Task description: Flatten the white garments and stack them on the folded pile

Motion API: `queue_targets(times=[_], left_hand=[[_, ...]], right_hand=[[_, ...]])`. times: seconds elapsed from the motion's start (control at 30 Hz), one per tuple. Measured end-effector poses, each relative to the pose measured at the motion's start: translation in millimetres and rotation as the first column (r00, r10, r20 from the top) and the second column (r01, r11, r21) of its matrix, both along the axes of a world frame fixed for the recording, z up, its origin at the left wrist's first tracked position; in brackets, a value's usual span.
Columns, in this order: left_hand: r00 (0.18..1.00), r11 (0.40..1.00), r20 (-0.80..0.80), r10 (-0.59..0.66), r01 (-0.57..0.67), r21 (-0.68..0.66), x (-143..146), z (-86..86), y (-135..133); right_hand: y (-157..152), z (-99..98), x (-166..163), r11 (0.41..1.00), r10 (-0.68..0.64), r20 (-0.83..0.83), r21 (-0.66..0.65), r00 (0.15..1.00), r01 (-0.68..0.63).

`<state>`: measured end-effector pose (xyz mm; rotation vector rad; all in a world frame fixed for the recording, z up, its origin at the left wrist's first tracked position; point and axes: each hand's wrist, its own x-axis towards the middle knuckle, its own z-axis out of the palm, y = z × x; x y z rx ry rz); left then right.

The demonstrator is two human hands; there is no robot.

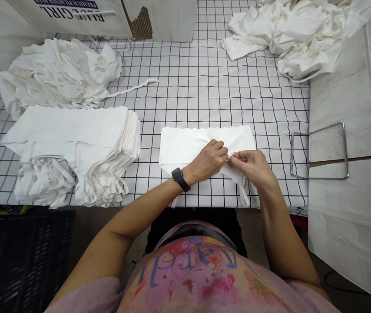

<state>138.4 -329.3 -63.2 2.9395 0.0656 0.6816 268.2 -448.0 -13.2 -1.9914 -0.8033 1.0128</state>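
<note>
White cloth garment [179, 145], one: flat on checked tablecloth [201, 95], right of garment stack [74, 124]; wavy upper edge, slight creasing, narrow strap [244, 194] lower right. Left hand [209, 161]: curled closed, hold hidden. Right hand [248, 166]: finger and thumb pinching garment.

The person wears a pink shirt [188, 278] with short sleeves [91, 294]. Its front is coloured also in orange and yellow, with red spots, flowers and large blue letters. On the left wrist there is a watch [179, 178], which has a dark, rounded square face and a black strap. The lower clothing [160, 230] is black.
</note>
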Motion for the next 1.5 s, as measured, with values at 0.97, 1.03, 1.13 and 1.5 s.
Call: queue_targets(times=[0.97,1.03,1.13,1.5], left_hand=[[0.997,1.0,0.073,-0.024,0.025,-0.013,-2.0,-1.8,0.4],[0.998,1.0,0.058,-0.028,0.028,-0.013,-2.3,-0.5,0.8],[0.999,0.999,0.033,-0.043,0.044,-0.028,-2.8,2.3,1.1],[0.999,0.994,-0.036,-0.032,0.028,-0.104,-5.0,4.6,1.0]], right_hand=[[-4.6,-7.4,-11.6,0.986,-0.169,0.141,0.023,0.976,0.167],[-3.7,-6.6,-10.1,0.988,-0.152,0.159,0.011,0.976,0.152],[-3.4,-5.7,-7.9,0.988,-0.151,0.172,0.004,0.974,0.152],[-5.0,-3.5,-20.3,0.976,-0.218,0.107,0.052,0.97,0.213]])
